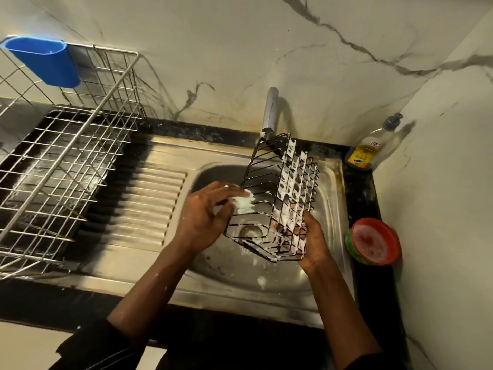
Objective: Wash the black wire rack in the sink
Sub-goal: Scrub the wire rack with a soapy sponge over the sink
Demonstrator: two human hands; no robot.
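The black wire rack (pixel 269 182) is held tilted over the steel sink bowl (pixel 324 204), its far end up near the tap (pixel 270 110). White foam covers its right side. My right hand (pixel 314 243) grips the rack's near right corner from below. My left hand (pixel 205 212) holds a soapy pale scrubber (pixel 244 204) and presses it against the rack's left side.
A large silver wire dish rack (pixel 66 161) with a blue cup holder (pixel 45 61) stands on the left. The ribbed drainboard (pixel 149 193) lies between it and the bowl. A soap dispenser bottle (pixel 369 150) and a red-green round tub (pixel 373 241) sit at the right.
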